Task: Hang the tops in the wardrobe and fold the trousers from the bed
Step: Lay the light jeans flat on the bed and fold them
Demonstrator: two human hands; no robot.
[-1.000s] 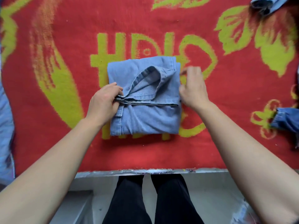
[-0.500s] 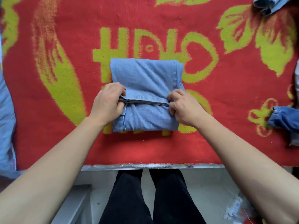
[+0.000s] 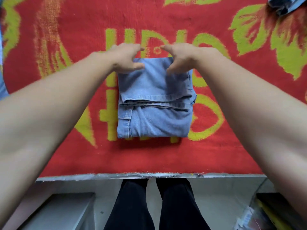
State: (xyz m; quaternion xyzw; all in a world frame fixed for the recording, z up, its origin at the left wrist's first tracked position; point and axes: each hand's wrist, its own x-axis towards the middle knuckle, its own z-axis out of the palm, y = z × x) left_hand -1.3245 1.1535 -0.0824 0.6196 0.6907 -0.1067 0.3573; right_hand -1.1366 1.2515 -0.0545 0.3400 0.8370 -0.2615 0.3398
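Note:
A pair of light blue jeans (image 3: pixel 154 103), folded into a compact square, lies on the red and yellow-green blanket (image 3: pixel 149 156) of the bed, its hems stacked across the middle. My left hand (image 3: pixel 126 57) and my right hand (image 3: pixel 179 57) are both at the far edge of the folded jeans. On each hand the fingers are spread and reach past that edge, and the thumb rests on the denim. Both hands are slightly blurred by motion. Neither hand has closed around the cloth.
Another denim garment (image 3: pixel 282 4) lies at the far right corner of the blanket, and blue cloth (image 3: pixel 2 87) shows at the left edge. Below the bed's front edge (image 3: pixel 149 175) are my black-trousered legs (image 3: pixel 156 205), a grey box (image 3: pixel 66 209) and a plastic bag (image 3: pixel 249 218).
Both hands let go of the hems at the middle of the jeans and moved forward to the far edge. The loose flap has been smoothed flat into the fold.

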